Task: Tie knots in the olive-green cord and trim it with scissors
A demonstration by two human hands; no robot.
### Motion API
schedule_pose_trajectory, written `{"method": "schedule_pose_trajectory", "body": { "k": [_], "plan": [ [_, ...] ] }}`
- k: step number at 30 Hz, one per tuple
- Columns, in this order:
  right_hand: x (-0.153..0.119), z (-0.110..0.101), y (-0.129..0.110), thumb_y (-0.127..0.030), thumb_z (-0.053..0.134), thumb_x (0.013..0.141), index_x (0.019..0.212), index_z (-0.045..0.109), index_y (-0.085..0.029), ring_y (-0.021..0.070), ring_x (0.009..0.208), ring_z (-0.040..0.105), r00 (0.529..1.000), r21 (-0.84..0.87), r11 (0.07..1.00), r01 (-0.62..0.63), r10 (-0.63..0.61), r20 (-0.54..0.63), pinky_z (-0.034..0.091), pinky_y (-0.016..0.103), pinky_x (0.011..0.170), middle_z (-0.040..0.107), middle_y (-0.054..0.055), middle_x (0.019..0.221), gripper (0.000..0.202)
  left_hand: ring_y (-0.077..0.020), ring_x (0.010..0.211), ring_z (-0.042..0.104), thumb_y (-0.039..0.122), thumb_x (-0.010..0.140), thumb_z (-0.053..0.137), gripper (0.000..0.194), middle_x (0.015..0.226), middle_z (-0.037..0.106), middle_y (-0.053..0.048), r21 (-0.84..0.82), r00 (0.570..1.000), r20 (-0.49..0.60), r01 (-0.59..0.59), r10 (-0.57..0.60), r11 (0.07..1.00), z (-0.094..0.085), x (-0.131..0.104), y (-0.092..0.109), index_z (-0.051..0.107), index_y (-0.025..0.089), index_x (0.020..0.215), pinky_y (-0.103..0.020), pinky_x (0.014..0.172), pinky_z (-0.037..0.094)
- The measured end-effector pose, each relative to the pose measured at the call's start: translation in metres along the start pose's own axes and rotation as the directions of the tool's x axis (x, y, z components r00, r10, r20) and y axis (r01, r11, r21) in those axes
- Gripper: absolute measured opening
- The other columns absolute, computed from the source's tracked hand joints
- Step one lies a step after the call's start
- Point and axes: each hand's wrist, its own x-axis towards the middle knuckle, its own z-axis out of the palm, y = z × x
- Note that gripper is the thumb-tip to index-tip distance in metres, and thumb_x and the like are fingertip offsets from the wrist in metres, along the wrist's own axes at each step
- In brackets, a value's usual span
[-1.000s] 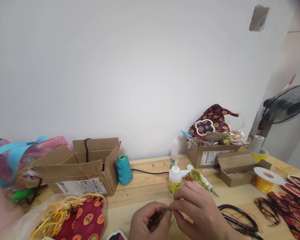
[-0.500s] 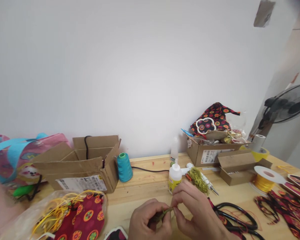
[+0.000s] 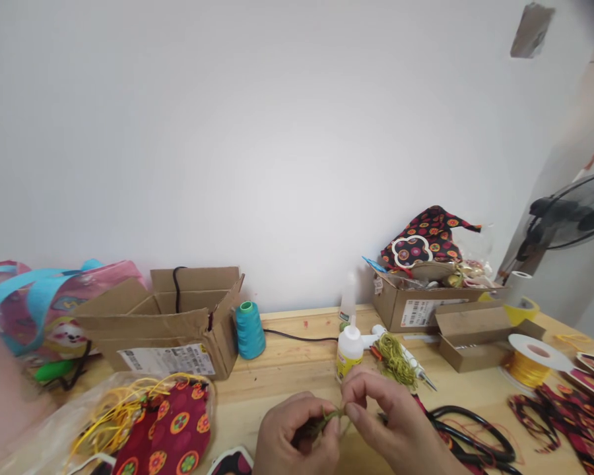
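Low in the middle of the view, my left hand [image 3: 297, 435] is closed around a small bundle of olive-green cord [image 3: 332, 415]. My right hand [image 3: 383, 419] pinches the same cord between thumb and forefinger, close beside the left fingertips. Most of the bundle is hidden inside the left fist. Just behind my hands stands a white glue bottle [image 3: 349, 353] with a yellow label. A loose skein of olive-green cord [image 3: 396, 359] lies by a white glue gun [image 3: 416, 368]. Black-handled scissors [image 3: 470, 429] rest to the right of my right hand.
Left are an open cardboard box [image 3: 165, 333], a teal thread cone [image 3: 250, 333] and patterned red fabric [image 3: 173, 429] with yellow cords. Right are a filled box [image 3: 416, 307], a smaller carton [image 3: 475, 343], a yellow cord spool [image 3: 527, 369] and patterned fabric strips [image 3: 574, 422]. A fan [image 3: 574, 211] stands beyond.
My right thumb and fingers have shifted slightly around the cord, and a looped strand shows between the hands. The whole view has moved a little, with the table things appearing slightly further right.
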Motion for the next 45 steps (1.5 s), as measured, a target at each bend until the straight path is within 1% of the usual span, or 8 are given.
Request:
{"method": "schedule_pose_trajectory", "body": {
  "k": [3,9,13,21,30,37,40,45],
  "plan": [
    [-0.004,-0.003,-0.001,-0.029,0.044,0.082,0.073,0.052,-0.018,0.0143,0.069,0.045,0.992,0.058,0.991,-0.122,0.119,0.048,0.037,0.024,0.063,0.047,0.0,0.07,0.017,-0.0087,0.042,0.034,0.016,0.058,0.055,0.012,0.044,0.043,0.003,-0.061,0.998,0.032,0.047,-0.045,0.997,-0.002,0.0,-0.003,0.062,0.015,0.049,-0.02,0.041,0.024],
    [-0.003,0.0,0.0,-0.028,0.049,0.08,0.063,0.046,-0.017,0.0126,0.063,0.041,0.999,0.088,0.996,-0.011,0.007,0.048,0.033,0.023,0.06,0.042,-0.002,0.064,0.021,-0.007,0.042,0.032,0.018,0.058,0.055,0.01,0.046,0.042,0.004,-0.076,0.996,0.051,0.082,-0.078,0.994,-0.003,0.0,-0.002,0.06,0.012,0.052,-0.019,0.041,0.022],
    [-0.002,0.002,0.003,-0.03,0.052,0.079,0.061,0.047,-0.017,0.0125,0.062,0.04,0.998,0.215,0.975,-0.064,0.058,0.033,0.03,0.024,0.058,0.041,-0.001,0.063,0.023,-0.0067,0.041,0.032,0.015,0.057,0.054,0.01,0.046,0.042,0.003,-0.061,0.996,0.071,0.059,-0.054,0.996,-0.003,0.0,-0.001,0.061,0.011,0.051,-0.018,0.039,0.022],
    [0.0,0.007,0.014,-0.028,0.066,0.064,0.053,0.054,-0.014,0.0097,0.054,0.037,0.954,0.649,0.702,-0.293,0.257,0.153,0.025,0.022,0.05,0.045,-0.001,0.056,0.021,-0.0071,0.041,0.034,0.01,0.054,0.053,0.012,0.043,0.043,0.002,0.0,0.998,0.067,0.02,-0.02,1.0,-0.001,0.0,0.001,0.061,0.012,0.045,-0.018,0.039,0.025],
    [0.0,0.007,0.013,-0.021,0.056,0.061,0.05,0.049,-0.015,0.0093,0.05,0.034,0.931,0.563,0.75,-0.346,0.347,0.11,0.025,0.022,0.049,0.042,-0.003,0.05,0.015,-0.007,0.043,0.035,0.019,0.056,0.059,0.009,0.043,0.044,0.004,-0.234,0.935,0.219,0.327,-0.278,0.916,-0.002,0.001,0.002,0.064,0.011,0.054,-0.017,0.041,0.027],
    [-0.001,0.009,0.011,-0.014,0.051,0.057,0.049,0.05,-0.015,0.0084,0.049,0.032,0.919,0.59,0.717,-0.373,0.371,0.13,0.023,0.022,0.048,0.042,-0.004,0.048,0.008,-0.0072,0.044,0.036,0.018,0.057,0.06,0.008,0.044,0.043,0.005,-0.246,0.923,0.28,0.336,-0.265,0.909,-0.005,0.002,0.001,0.064,0.012,0.057,-0.017,0.042,0.028],
    [-0.001,0.012,0.012,-0.01,0.046,0.052,0.044,0.05,-0.014,0.0078,0.046,0.032,0.922,0.675,0.648,-0.353,0.362,0.135,0.022,0.021,0.046,0.042,-0.003,0.045,0.009,-0.0075,0.045,0.036,0.015,0.056,0.057,0.007,0.046,0.044,0.004,-0.183,0.935,0.258,0.296,-0.245,0.937,-0.004,0.001,-0.004,0.063,0.012,0.054,-0.017,0.042,0.027],
    [0.001,0.02,0.017,-0.01,0.043,0.047,0.038,0.047,-0.014,0.006,0.036,0.028,0.924,0.858,0.384,-0.341,0.308,0.229,0.019,0.02,0.037,0.04,-0.004,0.039,0.01,-0.008,0.045,0.039,0.009,0.052,0.053,0.009,0.047,0.046,0.003,-0.075,0.933,0.3,0.232,-0.2,0.97,-0.005,0.002,-0.008,0.061,0.012,0.053,-0.017,0.043,0.032]
  ]
}}
